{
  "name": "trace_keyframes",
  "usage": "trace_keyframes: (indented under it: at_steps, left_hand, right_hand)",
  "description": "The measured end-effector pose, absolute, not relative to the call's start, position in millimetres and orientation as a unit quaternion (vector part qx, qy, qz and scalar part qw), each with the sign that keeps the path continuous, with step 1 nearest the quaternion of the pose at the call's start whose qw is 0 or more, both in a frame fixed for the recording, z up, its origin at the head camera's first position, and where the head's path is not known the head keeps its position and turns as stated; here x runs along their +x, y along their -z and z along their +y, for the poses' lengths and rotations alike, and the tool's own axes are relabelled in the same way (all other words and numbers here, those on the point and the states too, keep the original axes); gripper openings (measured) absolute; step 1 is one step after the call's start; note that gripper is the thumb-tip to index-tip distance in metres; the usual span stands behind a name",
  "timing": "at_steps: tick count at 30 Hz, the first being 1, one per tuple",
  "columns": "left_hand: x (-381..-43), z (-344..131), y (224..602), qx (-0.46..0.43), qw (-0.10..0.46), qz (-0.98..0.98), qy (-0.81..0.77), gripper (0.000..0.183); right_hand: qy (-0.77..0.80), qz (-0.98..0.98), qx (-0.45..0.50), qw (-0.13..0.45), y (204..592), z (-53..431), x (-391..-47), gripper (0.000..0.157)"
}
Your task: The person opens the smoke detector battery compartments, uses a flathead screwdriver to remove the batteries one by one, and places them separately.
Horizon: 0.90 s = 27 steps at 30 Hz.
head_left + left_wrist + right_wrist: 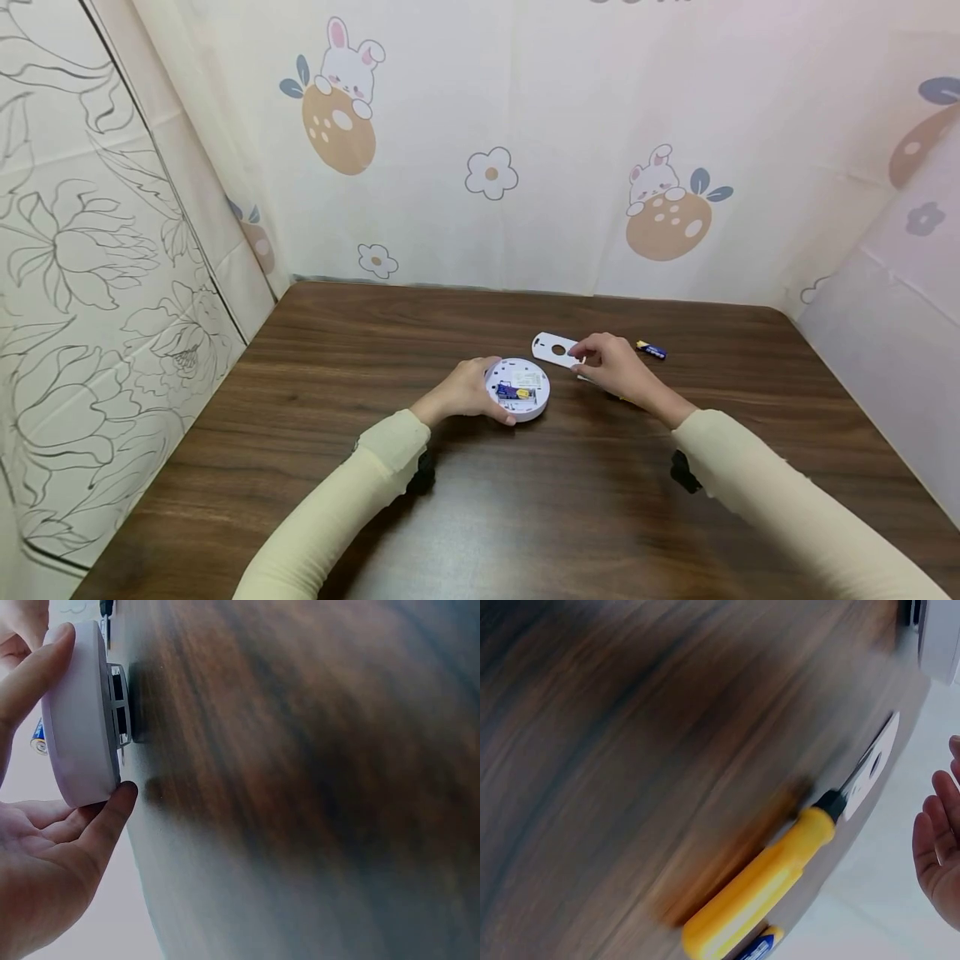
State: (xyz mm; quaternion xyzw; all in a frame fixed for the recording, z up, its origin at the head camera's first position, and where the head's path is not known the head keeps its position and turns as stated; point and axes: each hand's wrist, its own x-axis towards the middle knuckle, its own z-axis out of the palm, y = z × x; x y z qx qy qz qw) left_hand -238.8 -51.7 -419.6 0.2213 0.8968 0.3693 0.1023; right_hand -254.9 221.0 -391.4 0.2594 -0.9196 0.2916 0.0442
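My left hand (467, 392) grips a round white smoke detector (514, 369), thumb on the near side and fingers round the far side. Its open back faces up, showing a blue-and-yellow battery (513, 392) in the compartment. In the left wrist view the detector (79, 724) is seen edge-on, its slotted side toward the table. My right hand (611, 367) hovers over a white mounting plate (545, 348) with a round hole. The right wrist view shows the fingers apart from that plate (885, 742), holding nothing. A screwdriver (757, 892) with a yellow handle lies under the right hand, mostly hidden from the head view.
A loose blue-and-yellow battery (651, 350) lies on the brown wooden table (360, 333), right of the right hand. Behind the table hangs a white curtain (562, 208) with rabbit prints. Another patterned sheet (97, 275) hangs at the left.
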Motion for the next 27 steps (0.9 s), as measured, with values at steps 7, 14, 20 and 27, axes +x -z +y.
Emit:
trace_keyframes:
  at_steps: [7,14,20,27]
  left_hand:
    - [-238.4,-51.1,419.6,0.226,0.097,0.896,-0.371,0.1]
    - [-238.1,-51.2,419.1,0.23,0.101,0.892,-0.376,0.097]
    - [-237.7,-52.2,417.7,0.231,0.106,0.891,-0.377,0.097]
    - [-237.7,-52.8,416.8,0.233,0.108,0.895,-0.365,0.098]
  right_hand:
    - [-0.304,-0.911,0.276,0.043,392.8,207.8,-251.0,0.017]
    - [-0.31,-0.906,0.287,0.032,394.5,193.2,-247.1,0.014]
    - [-0.33,-0.892,0.307,0.031,395.0,181.5,-241.9,0.015]
    - [-0.349,-0.877,0.33,0.017,393.5,167.8,-236.6,0.017]
